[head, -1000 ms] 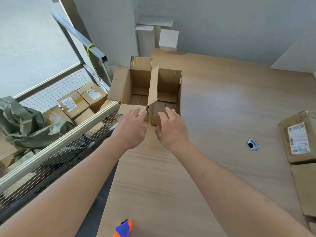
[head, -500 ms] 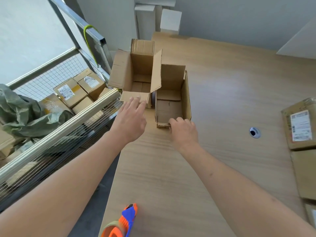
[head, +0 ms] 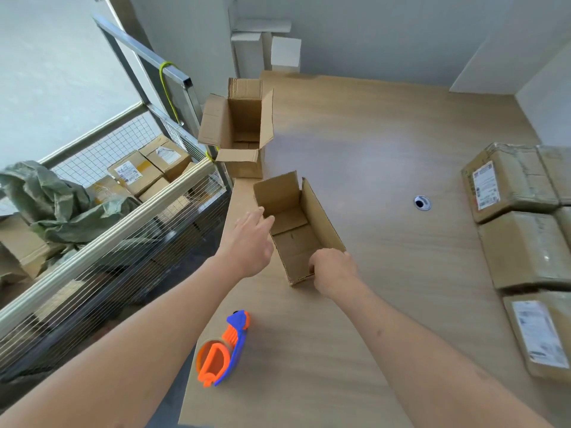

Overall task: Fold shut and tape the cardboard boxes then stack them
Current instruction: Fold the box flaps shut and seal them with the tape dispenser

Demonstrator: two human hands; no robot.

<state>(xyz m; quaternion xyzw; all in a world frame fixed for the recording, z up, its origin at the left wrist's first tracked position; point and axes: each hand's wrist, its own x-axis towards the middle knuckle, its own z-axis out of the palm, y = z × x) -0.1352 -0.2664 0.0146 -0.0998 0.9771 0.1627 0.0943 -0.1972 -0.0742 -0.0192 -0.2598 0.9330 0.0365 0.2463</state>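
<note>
Cardboard box [head: 298, 230], the nearer of two open ones, lies on the wooden table [head: 370, 168] just ahead of the orange-and-blue tape dispenser [head: 224, 347], its flaps up and its inside bare.

Head view: the right hand [head: 335, 268] grips the box's near end wall, fingers curled over the rim into the opening. The left hand [head: 251, 242] reaches forward beside the box's left wall, fingers straight and slightly spread, holding nothing; whether it touches the cardboard I cannot tell. Both forearms stretch out from the bottom of the view.

A second open box [head: 239, 131] stands beyond the first, at the table's left edge. Taped parcels [head: 509, 186] lie well right of the box.

This looks like the start of folding: the box is positioned, no flap is down. Next, the end flaps need pressing inward, then the long ones, before taping.
</note>
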